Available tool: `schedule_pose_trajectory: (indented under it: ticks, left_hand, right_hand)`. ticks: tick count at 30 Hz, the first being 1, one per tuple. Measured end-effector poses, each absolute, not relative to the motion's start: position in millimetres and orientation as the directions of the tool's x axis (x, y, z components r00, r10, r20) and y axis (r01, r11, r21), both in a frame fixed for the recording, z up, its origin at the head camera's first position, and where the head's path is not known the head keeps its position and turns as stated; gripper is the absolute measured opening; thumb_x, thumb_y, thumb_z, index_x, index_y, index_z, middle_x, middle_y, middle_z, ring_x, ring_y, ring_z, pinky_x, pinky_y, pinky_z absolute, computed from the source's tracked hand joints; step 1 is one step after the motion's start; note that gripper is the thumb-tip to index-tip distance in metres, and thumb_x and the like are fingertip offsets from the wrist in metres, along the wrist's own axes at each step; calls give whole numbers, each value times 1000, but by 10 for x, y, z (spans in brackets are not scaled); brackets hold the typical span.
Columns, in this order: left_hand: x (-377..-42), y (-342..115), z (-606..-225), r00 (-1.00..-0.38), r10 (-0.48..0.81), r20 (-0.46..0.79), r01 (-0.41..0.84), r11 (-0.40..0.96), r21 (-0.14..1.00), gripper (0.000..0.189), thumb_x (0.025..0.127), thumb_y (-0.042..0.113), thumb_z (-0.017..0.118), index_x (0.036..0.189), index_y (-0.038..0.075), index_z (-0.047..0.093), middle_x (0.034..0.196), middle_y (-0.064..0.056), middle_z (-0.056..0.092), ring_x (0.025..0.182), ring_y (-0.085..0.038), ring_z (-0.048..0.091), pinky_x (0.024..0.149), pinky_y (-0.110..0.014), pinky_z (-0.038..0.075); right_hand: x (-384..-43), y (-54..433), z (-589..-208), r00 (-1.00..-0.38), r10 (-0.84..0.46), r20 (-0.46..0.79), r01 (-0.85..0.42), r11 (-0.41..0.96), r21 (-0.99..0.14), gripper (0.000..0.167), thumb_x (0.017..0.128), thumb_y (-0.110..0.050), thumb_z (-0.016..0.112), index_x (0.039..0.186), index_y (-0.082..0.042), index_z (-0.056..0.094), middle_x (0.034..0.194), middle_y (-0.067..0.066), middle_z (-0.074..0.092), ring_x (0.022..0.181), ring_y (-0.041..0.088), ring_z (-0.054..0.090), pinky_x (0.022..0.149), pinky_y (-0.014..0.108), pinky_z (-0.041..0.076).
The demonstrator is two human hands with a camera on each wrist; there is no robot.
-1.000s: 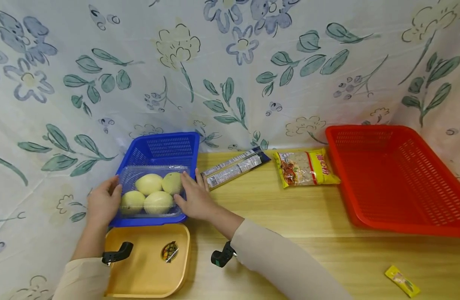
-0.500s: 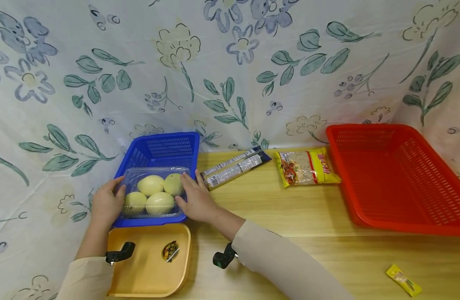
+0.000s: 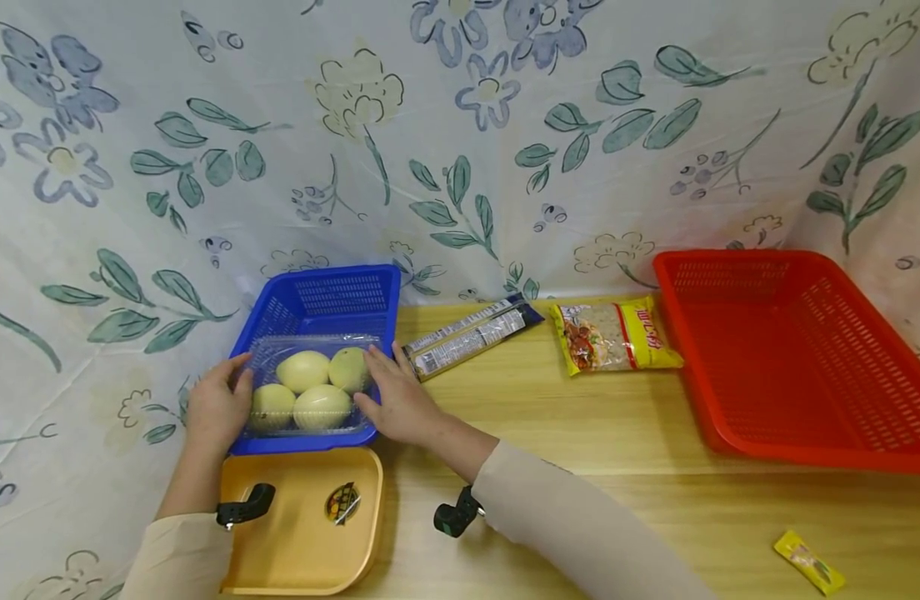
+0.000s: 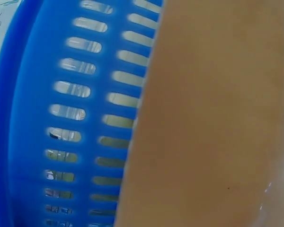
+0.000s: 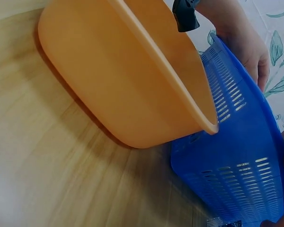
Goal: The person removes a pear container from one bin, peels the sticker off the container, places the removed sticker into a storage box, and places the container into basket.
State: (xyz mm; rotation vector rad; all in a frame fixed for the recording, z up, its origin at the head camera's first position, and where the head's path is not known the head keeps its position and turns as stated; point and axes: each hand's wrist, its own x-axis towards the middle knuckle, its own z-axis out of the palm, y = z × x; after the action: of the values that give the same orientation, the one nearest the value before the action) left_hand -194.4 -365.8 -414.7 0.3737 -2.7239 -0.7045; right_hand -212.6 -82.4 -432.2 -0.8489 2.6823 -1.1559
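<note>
A clear plastic box (image 3: 287,346) with several pale yellow-green oval fruits (image 3: 322,407) sits in the front part of the blue basket (image 3: 321,446). My left hand (image 3: 218,404) is at the box's left side, fingertips over the basket's rim. On the right, my right hand (image 3: 402,397) lies with spread fingers, the thumb and forefinger touching the box and the other fingers outside the basket's rim. In the right wrist view the left hand (image 5: 251,54) shows beyond the basket (image 5: 246,156). Slotted basket wall (image 4: 33,113) fills much of the left wrist view.
A yellow-orange tub (image 3: 295,542) stands right in front of the basket. A long flat packet (image 3: 471,336), a yellow noodle bag (image 3: 613,336) and a large red basket (image 3: 722,433) lie to the right. One small yellow sachet (image 3: 808,562) is at the front right.
My left hand has shifted slightly right, and the box of fruits has slid a little right within the blue basket. The right hand keeps its place on the box.
</note>
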Motion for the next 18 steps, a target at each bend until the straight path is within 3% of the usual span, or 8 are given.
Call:
schedule_pose_trajectory:
  ticks: [8, 15, 18]
  left_hand:
    - [-1934, -3632, -4108, -907, -332, 257, -148, 825, 545, 44, 106, 25, 47, 142, 2, 58, 130, -30, 64, 118, -45, 59, 102, -60, 45]
    - [-1899, -3478, -3978, -919, -314, 238, -136, 820, 557, 48, 106, 32, 47, 147, 8, 55, 147, -27, 54, 139, -48, 47, 115, -63, 35]
    - [-1885, -3395, -3909, -928, -282, 244, -107, 828, 551, 49, 106, 33, 47, 148, 8, 53, 148, -27, 53, 135, -49, 49, 113, -65, 36]
  right_hand:
    - [-2157, -740, -4252, -842, -513, 164, -474, 562, -678, 62, 105, -32, 57, 159, -9, 35, 169, 9, 28, 159, 33, 18, 128, 49, 21]
    - [-2179, -609, -4182, -847, -512, 147, -450, 539, -713, 63, 106, -32, 56, 160, -10, 33, 170, 7, 25, 159, 28, 17, 128, 46, 21]
    - [-2202, -534, -4164, -844, -514, 154, -451, 525, -722, 63, 106, -31, 56, 160, -9, 32, 170, 9, 25, 159, 29, 19, 128, 47, 23]
